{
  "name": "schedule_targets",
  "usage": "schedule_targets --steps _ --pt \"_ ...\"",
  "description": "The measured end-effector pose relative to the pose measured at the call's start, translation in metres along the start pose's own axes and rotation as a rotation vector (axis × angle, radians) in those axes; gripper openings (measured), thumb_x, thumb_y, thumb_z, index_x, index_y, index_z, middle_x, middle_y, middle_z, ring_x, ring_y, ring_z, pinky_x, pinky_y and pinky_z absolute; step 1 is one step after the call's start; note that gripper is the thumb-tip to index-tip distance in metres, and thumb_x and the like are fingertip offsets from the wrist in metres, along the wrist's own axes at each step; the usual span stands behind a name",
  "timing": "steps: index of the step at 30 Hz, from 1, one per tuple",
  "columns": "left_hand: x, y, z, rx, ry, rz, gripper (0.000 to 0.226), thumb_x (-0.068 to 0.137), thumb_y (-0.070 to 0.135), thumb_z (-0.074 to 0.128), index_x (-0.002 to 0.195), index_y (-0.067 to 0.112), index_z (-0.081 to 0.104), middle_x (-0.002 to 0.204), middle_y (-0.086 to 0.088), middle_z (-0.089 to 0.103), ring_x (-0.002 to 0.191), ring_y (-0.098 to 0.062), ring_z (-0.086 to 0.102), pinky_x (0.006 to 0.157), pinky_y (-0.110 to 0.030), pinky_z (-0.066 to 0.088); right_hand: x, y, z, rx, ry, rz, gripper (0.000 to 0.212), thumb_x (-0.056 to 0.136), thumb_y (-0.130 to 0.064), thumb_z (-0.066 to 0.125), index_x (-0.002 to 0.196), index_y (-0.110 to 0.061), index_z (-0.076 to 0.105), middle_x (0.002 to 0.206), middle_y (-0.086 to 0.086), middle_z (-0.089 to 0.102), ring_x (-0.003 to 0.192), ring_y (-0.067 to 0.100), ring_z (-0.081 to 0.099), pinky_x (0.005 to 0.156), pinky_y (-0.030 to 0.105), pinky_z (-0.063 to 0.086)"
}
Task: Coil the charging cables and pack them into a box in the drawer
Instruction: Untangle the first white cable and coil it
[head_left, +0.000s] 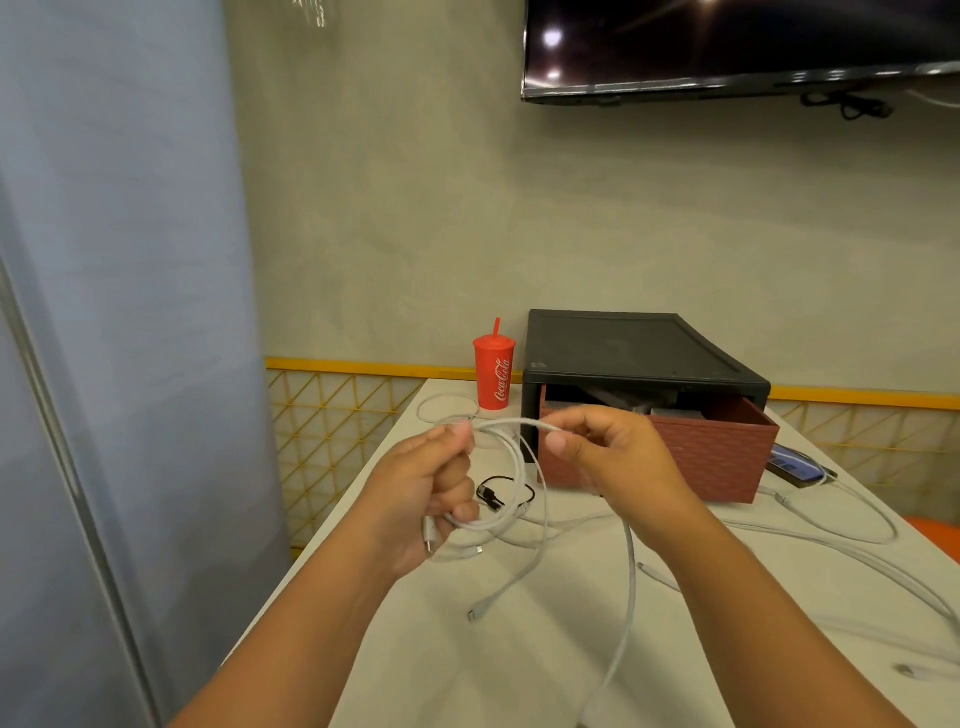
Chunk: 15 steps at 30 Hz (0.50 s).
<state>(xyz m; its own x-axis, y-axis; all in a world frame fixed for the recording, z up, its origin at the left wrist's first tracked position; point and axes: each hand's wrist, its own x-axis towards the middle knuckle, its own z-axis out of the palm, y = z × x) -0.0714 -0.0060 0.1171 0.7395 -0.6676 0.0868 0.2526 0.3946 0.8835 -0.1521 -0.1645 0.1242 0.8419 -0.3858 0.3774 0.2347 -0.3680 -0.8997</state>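
A white cable (506, 423), white tabletop (519, 675); red cup (493, 382) (white script on it); black cabinet (623, 343) with a brick-red, weave-patterned drawer (711, 457); small black cable (491, 496); yellow lattice railing (363, 366) behind.

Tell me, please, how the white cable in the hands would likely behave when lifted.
The white cable is probably floppy: it droops in loops between the left hand and right hand. It seems light: a fingertip pinch holds it. Its tail may drag across the table.

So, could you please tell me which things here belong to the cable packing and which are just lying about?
For the job: white cable gripped by left hand and right hand; loose white cables; black cable; open drawer.
Just lying about: red cup; phone; wall screen.
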Motion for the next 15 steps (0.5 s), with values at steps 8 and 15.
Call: schedule_targets --steps 8,15 --pt "0.015 0.003 -0.012 -0.141 0.206 0.130 0.035 0.098 0.030 0.040 0.066 0.015 0.041 0.040 0.007 0.023 0.030 -0.006 0.024 0.039 -0.017 0.040 -0.012 0.038 -0.003 -0.424 -0.115 0.181 0.018 0.094 -0.017 0.053 0.098 -0.022 0.070 0.065 -0.011 0.055 0.054 0.002 0.044 0.055 0.015 0.034" --pt "0.022 -0.006 -0.011 0.060 0.328 0.245 0.032 0.099 0.025 0.041 0.068 0.016 0.043 0.043 0.006 0.027 0.035 -0.007 0.025 0.049 -0.024 0.038 -0.028 0.015 0.025 -1.015 -0.695 0.135 0.025 0.097 -0.013 0.036 0.118 -0.006 0.047 0.119 0.013 0.054 0.098 0.026 0.049 0.069 0.027 0.031"
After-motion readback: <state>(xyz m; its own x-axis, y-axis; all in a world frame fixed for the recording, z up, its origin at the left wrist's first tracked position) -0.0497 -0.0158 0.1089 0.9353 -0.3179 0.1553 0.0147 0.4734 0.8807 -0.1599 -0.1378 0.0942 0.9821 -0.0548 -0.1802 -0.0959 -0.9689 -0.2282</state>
